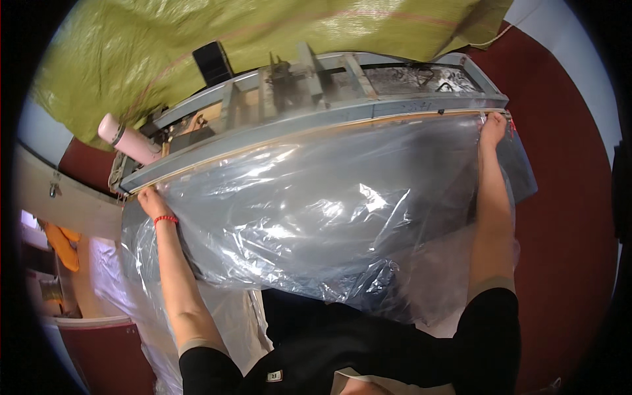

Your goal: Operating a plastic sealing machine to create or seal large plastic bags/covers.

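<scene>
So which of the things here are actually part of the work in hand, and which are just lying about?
In use:
- clear plastic sheet, stretched between both hands
- left hand, holding its left end
- right hand, holding its right end
- long grey machine bar, along which the sheet's edge lies

Lying about:
- pink bottle on the machine's left end
- green woven sack behind
- orange cloth at far left

A large clear plastic bag, crinkled and glossy, is spread flat across the grey bench, its top edge stretched along the bench's far edge, its lower part bunched at the near edge.
</scene>
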Motion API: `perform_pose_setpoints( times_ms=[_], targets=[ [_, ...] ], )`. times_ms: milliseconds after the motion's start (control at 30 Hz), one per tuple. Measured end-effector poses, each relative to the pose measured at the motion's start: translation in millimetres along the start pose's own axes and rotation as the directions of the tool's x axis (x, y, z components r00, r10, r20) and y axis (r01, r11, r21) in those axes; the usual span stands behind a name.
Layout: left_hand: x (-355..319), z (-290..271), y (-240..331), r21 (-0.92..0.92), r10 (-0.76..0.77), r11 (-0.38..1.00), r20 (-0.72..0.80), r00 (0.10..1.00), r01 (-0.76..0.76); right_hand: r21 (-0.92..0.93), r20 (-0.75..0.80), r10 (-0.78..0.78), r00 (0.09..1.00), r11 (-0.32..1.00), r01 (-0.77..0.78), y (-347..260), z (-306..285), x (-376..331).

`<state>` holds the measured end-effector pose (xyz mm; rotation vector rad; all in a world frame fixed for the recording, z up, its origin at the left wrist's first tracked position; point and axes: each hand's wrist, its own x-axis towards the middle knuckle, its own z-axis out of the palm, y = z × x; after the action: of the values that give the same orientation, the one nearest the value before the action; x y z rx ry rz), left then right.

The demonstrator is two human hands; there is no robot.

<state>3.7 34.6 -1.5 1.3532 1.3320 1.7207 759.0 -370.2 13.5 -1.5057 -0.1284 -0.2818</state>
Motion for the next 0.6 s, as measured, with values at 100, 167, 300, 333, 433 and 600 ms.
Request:
perform_pose_setpoints(
  times_ms=[100, 167, 300, 333, 433, 600],
  targets=[
    [-19.6, 24.7, 17.1, -0.079, -0.012, 0.997, -0.087, 0.996, 0.005, -0.132, -0.074, -0.204, 0.976, 0.972, 0.193, -4.4, -0.9, -7.1],
    [-25.4, 13.8, 30.8, -0.028, -0.041, 0.999, 0.024, 0.999, 0.041, -0.318, -0.201, -0.443, 0.874, 0.873, 0.369, -34.3, 16.3, -39.1],
    [-54.0, -9.7, 77.2, -0.091, 0.057, 0.996, 0.370, 0.927, -0.025, -0.045, 0.239, -0.681, 0.693, 0.705, 0.708, -142.7, 63.8, -166.5],
    [-68.6, -16.5, 104.1, -0.027, 0.104, 0.994, 0.376, 0.921, -0.101, 0.099, 0.398, -0.662, 0.635, 0.719, 0.688, -157.7, 74.0, -199.1],
    [-97.6, -47.7, 150.8, -0.249, 0.193, 0.960, 0.252, 0.948, -0.129, 0.298, 0.545, -0.820, 0.176, 0.386, 0.873, -187.8, 96.1, -290.4],
    [-94.7, -94.2, 128.5, -0.022, 0.253, 0.967, -0.029, 0.967, -0.254, 0.126, 0.979, -0.170, 0.114, 0.940, 0.318, -158.5, 87.3, -342.4]
  ],
)
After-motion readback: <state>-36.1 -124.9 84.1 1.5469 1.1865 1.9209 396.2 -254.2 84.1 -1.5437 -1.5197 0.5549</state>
